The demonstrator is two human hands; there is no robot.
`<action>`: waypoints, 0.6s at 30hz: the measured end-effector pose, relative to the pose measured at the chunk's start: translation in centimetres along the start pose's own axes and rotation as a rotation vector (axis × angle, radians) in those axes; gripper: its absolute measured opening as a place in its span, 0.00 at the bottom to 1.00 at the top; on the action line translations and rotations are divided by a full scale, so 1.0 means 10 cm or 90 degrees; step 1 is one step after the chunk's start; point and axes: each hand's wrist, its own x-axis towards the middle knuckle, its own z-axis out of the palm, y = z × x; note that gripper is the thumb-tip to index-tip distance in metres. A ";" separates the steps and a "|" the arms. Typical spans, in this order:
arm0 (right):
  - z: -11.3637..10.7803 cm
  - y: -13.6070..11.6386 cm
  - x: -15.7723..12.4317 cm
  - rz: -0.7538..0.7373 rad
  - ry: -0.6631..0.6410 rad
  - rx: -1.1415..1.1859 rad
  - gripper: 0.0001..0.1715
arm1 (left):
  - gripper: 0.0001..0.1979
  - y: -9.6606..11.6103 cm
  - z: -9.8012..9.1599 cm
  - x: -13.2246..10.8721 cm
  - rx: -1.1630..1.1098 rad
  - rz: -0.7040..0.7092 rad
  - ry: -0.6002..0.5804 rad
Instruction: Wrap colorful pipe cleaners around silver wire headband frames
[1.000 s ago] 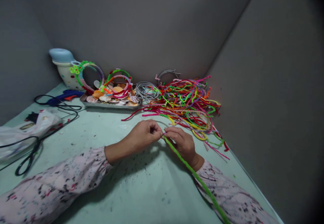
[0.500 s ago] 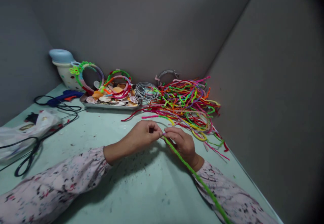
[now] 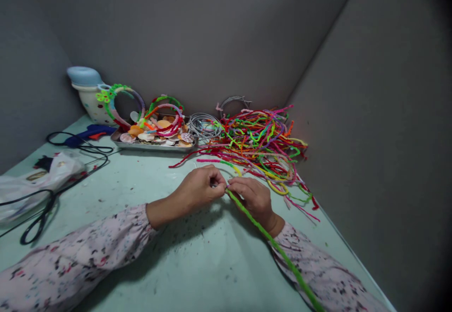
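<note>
My left hand (image 3: 203,183) is closed in a pinch at the upper end of a long green pipe cleaner (image 3: 263,231). The fuzzy strand runs down over my right wrist and sleeve to the bottom edge. Facing it, my right hand (image 3: 256,202) has its fingers curled together around a thin grey wire band (image 3: 228,171), which arcs just beyond the fingertips and is mostly hidden. A small purple bit (image 3: 227,186) shows where the fingertips of both hands meet.
Behind my hands lies a heap of colourful pipe cleaners (image 3: 261,135), beside coiled grey wire (image 3: 205,126). A metal tray (image 3: 155,147) holds shells and wrapped headbands (image 3: 141,107). Leftward are a blue glue gun (image 3: 88,133), black cord (image 3: 52,199), plastic bag (image 3: 63,171) and blue-lidded container (image 3: 86,93).
Both hands stay almost in place, fingertips still together. The green pipe cleaner's upper end has shifted very slightly to the left.
</note>
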 end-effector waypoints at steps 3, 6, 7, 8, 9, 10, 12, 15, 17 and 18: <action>0.02 0.02 -0.01 0.027 -0.011 0.030 0.08 | 0.05 -0.02 -0.02 0.00 0.033 0.049 -0.011; 0.04 0.04 -0.02 0.063 -0.020 0.089 0.08 | 0.06 -0.04 -0.05 0.01 0.056 0.087 -0.036; 0.05 0.04 -0.02 0.076 -0.020 0.112 0.07 | 0.07 -0.04 -0.05 0.01 0.062 0.092 -0.042; 0.06 0.04 -0.03 0.090 -0.018 0.132 0.07 | 0.07 -0.04 -0.06 0.01 0.068 0.095 -0.045; 0.07 0.03 -0.03 0.105 -0.015 0.146 0.06 | 0.08 -0.04 -0.06 0.01 0.074 0.098 -0.047; 0.07 0.03 -0.03 0.118 -0.010 0.155 0.06 | 0.08 -0.03 -0.06 0.01 0.080 0.102 -0.047; 0.08 0.02 -0.02 0.138 -0.008 0.161 0.06 | 0.08 -0.03 -0.06 0.00 0.095 0.108 -0.041; 0.06 0.02 -0.01 0.142 -0.031 0.170 0.06 | 0.08 -0.02 -0.05 -0.01 0.113 0.106 -0.027; 0.05 0.02 0.00 0.143 -0.046 0.178 0.07 | 0.08 -0.02 -0.05 -0.01 0.122 0.105 -0.021; 0.04 0.02 0.01 0.145 -0.051 0.182 0.07 | 0.08 -0.02 -0.05 -0.02 0.125 0.104 -0.019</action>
